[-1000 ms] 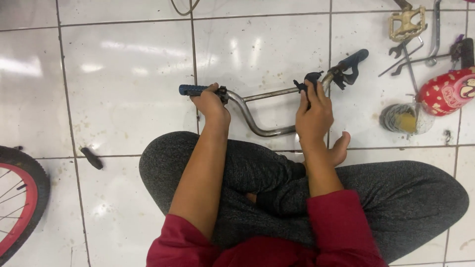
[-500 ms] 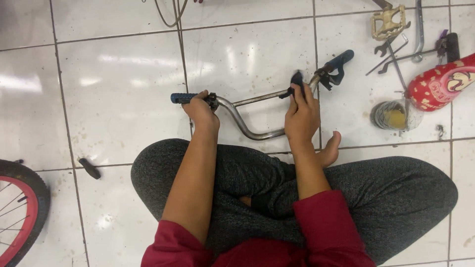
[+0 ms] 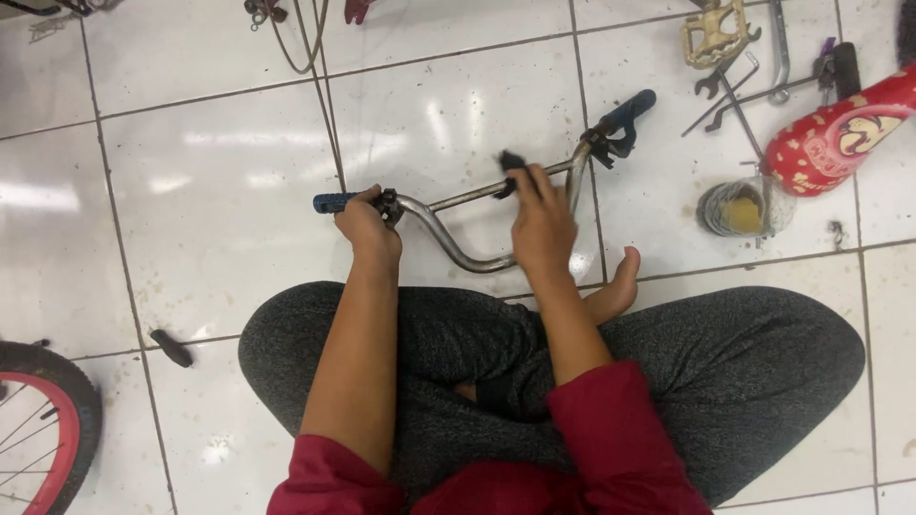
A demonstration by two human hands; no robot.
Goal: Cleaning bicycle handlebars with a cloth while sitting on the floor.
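Currently, the left hand point(image 3: 367, 227) is clenched around the bicycle handlebar point(image 3: 477, 205) beside its blue grip point(image 3: 334, 202). The right hand point(image 3: 542, 224) presses a dark cloth point(image 3: 511, 162) against the crossbar. The handlebar sits above the white tiled floor point(image 3: 210, 172), in front of the crossed legs point(image 3: 668, 381).

Your crossed legs point(image 3: 668, 381) sit nearest you on the floor point(image 3: 219, 191), the handlebar point(image 3: 477, 205) just beyond them. Your left hand point(image 3: 367, 227) is on its left end, your right hand point(image 3: 539, 219) on its crossbar. Right of the bar stands a small tub point(image 3: 739, 208), with tools point(image 3: 735, 86) and a pedal point(image 3: 716, 33) behind it. A wheel point(image 3: 38, 429) lies at your far left.
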